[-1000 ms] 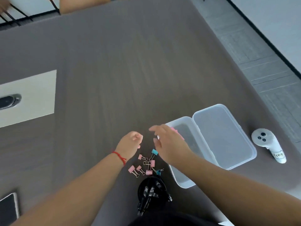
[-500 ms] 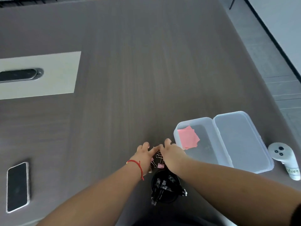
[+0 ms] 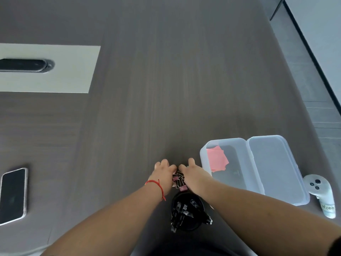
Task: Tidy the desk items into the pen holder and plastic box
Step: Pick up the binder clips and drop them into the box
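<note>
A small heap of pink binder clips (image 3: 179,181) lies on the dark desk just beyond the black pen holder (image 3: 187,212), which has several black pens in it. My left hand (image 3: 163,173) and my right hand (image 3: 193,174) cup the heap from either side, fingertips nearly touching above it, so most clips are hidden. To the right stands the clear plastic box (image 3: 204,154) with its lid (image 3: 276,169) laid open; pink sticky notes (image 3: 217,160) lie inside it.
A phone (image 3: 13,195) lies face up at the left edge. A white panel (image 3: 73,71) with a dark slot is set into the desk at the far left. A white controller (image 3: 321,193) rests right of the box, near the desk's right edge.
Both hands have come together around the binder clips and gathered the scattered clips into one heap. The sticky notes now lie in the box. The view has shifted down and left.
</note>
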A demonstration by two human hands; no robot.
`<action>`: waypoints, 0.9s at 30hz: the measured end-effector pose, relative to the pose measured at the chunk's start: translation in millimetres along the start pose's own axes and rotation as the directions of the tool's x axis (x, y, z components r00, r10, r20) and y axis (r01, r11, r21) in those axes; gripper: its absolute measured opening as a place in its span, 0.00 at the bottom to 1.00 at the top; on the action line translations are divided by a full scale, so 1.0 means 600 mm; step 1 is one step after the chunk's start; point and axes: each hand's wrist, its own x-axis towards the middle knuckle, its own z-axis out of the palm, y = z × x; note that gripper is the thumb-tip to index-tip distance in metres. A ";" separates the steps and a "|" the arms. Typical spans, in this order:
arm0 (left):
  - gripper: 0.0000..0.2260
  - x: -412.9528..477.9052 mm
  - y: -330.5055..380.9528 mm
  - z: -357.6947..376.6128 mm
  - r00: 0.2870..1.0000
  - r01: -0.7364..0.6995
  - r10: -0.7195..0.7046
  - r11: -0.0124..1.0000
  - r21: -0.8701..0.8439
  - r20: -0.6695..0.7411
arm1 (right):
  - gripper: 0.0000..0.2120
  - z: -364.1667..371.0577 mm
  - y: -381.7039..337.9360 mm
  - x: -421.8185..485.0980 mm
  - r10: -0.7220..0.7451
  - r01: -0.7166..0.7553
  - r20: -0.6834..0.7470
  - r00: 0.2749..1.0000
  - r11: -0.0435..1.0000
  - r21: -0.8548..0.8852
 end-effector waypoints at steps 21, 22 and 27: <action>0.14 0.016 0.040 -0.004 0.993 0.115 -0.115 0.980 -0.160 0.011 | 0.15 0.022 0.015 0.035 -0.248 0.266 0.103 0.963 0.827 -0.495; 0.14 0.016 0.042 -0.003 0.994 0.111 -0.112 0.979 -0.173 0.004 | 0.15 0.010 0.012 0.030 -0.261 0.273 0.099 0.960 0.802 -0.531; 0.16 0.017 0.038 0.005 0.996 0.076 -0.083 0.978 -0.194 -0.026 | 0.11 -0.076 -0.006 -0.010 -0.169 0.197 0.108 0.980 0.712 -0.674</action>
